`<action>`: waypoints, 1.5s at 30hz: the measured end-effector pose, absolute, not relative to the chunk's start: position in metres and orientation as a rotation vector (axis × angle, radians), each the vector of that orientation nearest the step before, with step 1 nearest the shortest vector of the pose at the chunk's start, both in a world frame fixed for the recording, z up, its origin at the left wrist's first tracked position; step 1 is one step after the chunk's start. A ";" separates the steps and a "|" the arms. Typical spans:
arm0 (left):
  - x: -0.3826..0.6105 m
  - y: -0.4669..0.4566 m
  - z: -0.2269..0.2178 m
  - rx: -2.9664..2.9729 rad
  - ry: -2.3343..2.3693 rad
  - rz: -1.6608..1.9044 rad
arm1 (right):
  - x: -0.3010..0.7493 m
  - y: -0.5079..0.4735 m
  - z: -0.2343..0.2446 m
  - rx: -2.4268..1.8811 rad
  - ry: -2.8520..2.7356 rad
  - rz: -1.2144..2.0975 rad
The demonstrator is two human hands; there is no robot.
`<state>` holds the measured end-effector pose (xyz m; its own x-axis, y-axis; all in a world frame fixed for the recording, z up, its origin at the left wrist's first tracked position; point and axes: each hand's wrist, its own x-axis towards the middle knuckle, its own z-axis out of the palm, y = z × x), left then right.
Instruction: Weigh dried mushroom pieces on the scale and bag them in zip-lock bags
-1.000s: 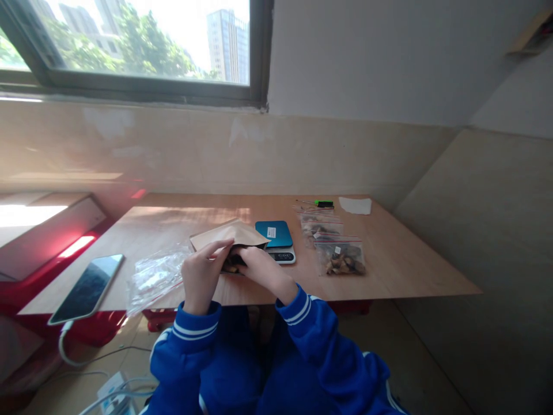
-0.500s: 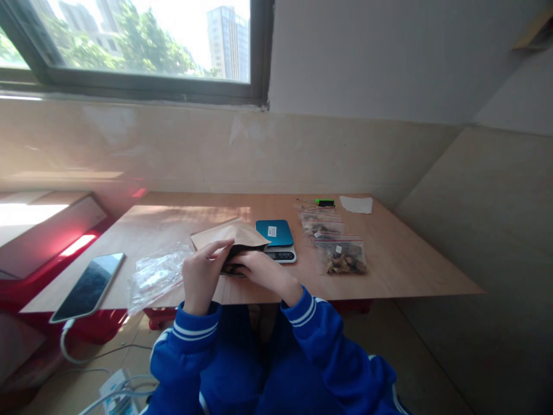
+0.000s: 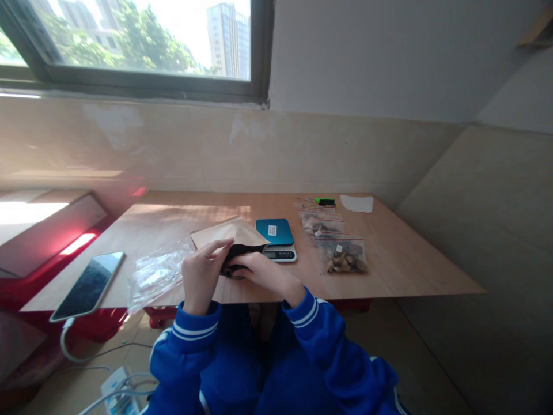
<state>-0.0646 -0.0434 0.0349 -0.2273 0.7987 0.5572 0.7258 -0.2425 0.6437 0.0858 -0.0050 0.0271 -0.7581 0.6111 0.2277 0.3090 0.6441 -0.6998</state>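
Observation:
A brown paper bag [image 3: 231,229] with a dark inside lies tilted at the table's front, its mouth facing me. My left hand [image 3: 202,271] pinches the bag's edge at the left, thumb and fingers closed on it. At the mouth is my right hand [image 3: 263,271], its curled fingertips reaching into the dark opening among small dark pieces. Whatever those fingers grip is hidden in shadow. Just behind the bag stands a kitchen scale [image 3: 275,231] with a blue top and white base, partly covered by the bag's corner.
On the right lie a zip bag of brown dried pieces [image 3: 345,262] and several similar bags [image 3: 322,223] behind it. A green-black screwdriver [image 3: 325,202] and white paper [image 3: 357,203] lie farther back. Clear plastic bags [image 3: 158,271] and a cabled phone [image 3: 90,285] are at left.
My right hand's fingers have shifted slightly at the bag's mouth, and the opening looks a little wider. My left hand keeps its grip on the edge.

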 end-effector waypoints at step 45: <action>-0.086 -0.034 0.043 1.855 1.967 1.447 | 0.151 0.092 -0.018 -1.300 -1.915 0.411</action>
